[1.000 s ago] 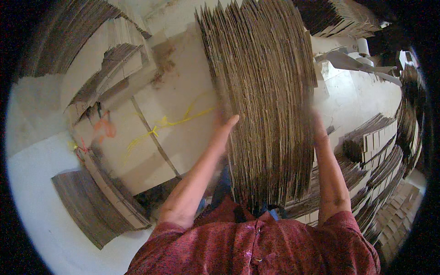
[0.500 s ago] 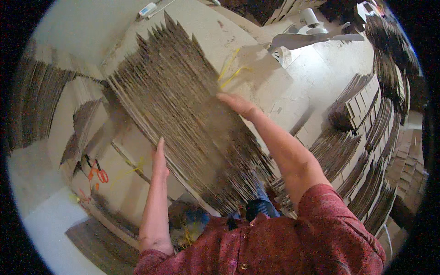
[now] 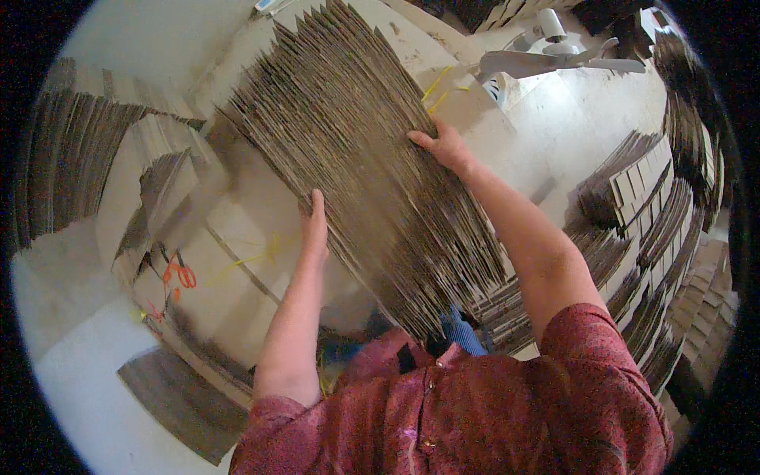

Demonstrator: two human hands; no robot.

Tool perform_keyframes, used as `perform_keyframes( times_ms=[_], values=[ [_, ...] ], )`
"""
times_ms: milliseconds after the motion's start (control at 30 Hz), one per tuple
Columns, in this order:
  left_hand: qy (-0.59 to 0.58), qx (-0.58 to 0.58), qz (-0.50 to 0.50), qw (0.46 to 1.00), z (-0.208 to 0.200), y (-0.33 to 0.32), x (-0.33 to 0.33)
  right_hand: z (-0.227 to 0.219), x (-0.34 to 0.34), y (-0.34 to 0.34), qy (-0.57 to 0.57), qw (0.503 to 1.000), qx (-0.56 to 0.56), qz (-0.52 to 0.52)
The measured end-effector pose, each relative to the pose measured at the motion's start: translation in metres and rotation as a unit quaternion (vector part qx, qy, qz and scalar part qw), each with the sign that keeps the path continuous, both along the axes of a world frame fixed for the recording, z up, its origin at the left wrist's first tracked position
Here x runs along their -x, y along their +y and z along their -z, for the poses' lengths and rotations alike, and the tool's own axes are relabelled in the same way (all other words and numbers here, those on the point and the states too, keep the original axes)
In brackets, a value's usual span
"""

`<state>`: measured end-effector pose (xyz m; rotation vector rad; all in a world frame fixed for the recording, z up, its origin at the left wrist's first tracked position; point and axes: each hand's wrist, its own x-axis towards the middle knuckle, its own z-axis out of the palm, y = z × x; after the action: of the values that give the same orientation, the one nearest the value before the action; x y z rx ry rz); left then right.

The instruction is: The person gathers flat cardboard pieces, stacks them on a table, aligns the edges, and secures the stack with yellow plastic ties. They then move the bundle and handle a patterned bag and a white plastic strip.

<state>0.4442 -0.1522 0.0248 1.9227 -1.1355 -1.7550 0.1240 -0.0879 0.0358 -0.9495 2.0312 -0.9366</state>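
we clamp the cardboard stack (image 3: 372,158) between our left hand (image 3: 314,226) and right hand (image 3: 447,149). orange-handled scissors (image 3: 188,276) lie left of the stack.

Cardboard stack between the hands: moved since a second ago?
Yes. Judged against the grey fan, the far end of the cardboard stack has swung left, leaving a wider gap between them.

Tall brown cardboard stack (image 3: 356,150): matt, rough-edged.
Grey-bladed fan (image 3: 546,62), right of stack: smooth, plastic-looking.
Orange-looped scissors (image 3: 177,267), left of stack: plastic-looking handles.
Red cloth shirt (image 3: 491,404): matt.
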Motion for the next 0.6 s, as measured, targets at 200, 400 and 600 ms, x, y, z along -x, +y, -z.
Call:
perform_keyframes(
  times_ms=[200,400,600],
  values=[
    [0.011,0.056,0.087,0.995,-0.046,-0.013,0.021,0.001,0.018,-0.001,-0.072,0.997,-0.032,-0.018],
    [-0.008,-0.011,0.029,0.999,-0.046,-0.009,0.019,0.007,0.015,-0.006,-0.014,0.997,-0.075,-0.024],
    [-0.043,0.012,0.122,0.991,-0.003,-0.014,-0.044,-0.069,-0.059,-0.006,-0.009,0.994,-0.096,0.060]
  ],
)
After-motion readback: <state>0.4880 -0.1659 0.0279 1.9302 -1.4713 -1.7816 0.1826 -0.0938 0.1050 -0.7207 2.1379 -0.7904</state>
